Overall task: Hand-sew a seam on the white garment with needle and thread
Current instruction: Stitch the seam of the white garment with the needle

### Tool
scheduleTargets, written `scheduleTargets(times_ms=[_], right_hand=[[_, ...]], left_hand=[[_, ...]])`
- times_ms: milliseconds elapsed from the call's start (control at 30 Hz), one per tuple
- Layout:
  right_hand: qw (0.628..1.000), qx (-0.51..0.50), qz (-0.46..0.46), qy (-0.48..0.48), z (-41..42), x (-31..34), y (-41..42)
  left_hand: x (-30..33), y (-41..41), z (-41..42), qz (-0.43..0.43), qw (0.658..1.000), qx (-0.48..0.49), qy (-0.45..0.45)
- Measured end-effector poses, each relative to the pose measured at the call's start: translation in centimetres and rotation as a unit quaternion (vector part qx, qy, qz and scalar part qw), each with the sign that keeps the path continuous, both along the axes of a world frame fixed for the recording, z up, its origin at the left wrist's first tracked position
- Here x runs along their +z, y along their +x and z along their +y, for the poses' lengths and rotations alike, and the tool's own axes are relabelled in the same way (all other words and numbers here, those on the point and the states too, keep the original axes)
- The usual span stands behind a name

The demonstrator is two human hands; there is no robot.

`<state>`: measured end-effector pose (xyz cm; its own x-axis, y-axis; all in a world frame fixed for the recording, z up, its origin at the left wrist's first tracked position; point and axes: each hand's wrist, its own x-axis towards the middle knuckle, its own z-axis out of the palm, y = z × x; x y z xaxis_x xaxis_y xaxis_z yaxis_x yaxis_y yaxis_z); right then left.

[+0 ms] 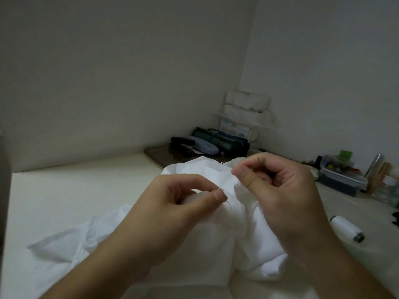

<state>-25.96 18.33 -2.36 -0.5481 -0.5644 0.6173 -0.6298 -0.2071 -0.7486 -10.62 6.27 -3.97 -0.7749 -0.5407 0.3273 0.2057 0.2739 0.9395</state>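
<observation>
The white garment [216, 234] lies bunched on the pale table in front of me. My left hand [172, 203] pinches a fold of it between thumb and forefinger near the seam. My right hand [278, 186] is just to the right and slightly higher, thumb and forefinger pinched together at the cloth's edge; a thin needle tip seems to show by the forefinger, too small to be sure. The thread between my hands is not clearly visible. A spool of white thread [348, 228] lies on its side at the right.
A plastic box of sewing notions [339, 175] and upright tools stand at the right by the wall. Dark pouches and a grey case [205, 145] sit at the far corner, with stacked white packs [248, 108] behind. The pale table [75, 190] stretches left.
</observation>
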Motion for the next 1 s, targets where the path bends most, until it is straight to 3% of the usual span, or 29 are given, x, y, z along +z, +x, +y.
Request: scheduleTargets(times_ms=[200,267,433,633,800,1000], right_hand=[[0.989,-0.139,-0.035,-0.031,-0.2,-0.2,-1.4],[0.993,-0.110,-0.026,-0.022,0.0,0.1,-1.2],[0.993,0.099,0.014,0.061,0.2,-0.2,0.0],[0.988,0.071,0.085,0.109,-0.1,-0.5,-0.3],[0.993,0.057,0.066,0.080,0.0,-0.4,-0.1],[0.998,-0.048,0.023,0.045,-0.3,-0.6,-0.8]], left_hand=[[-0.2,0.0,-0.2,0.002,1.000,0.027,-0.005],[-0.2,-0.1,-0.2,0.002,1.000,0.031,-0.003],[-0.2,0.0,-0.3,0.002,1.000,0.014,0.001],[-0.1,0.0,-0.4,0.009,1.000,0.003,0.009],[-0.4,-0.2,-0.4,0.013,1.000,0.021,-0.010],[-0.3,-0.1,-0.3,0.014,0.999,0.029,-0.004]])
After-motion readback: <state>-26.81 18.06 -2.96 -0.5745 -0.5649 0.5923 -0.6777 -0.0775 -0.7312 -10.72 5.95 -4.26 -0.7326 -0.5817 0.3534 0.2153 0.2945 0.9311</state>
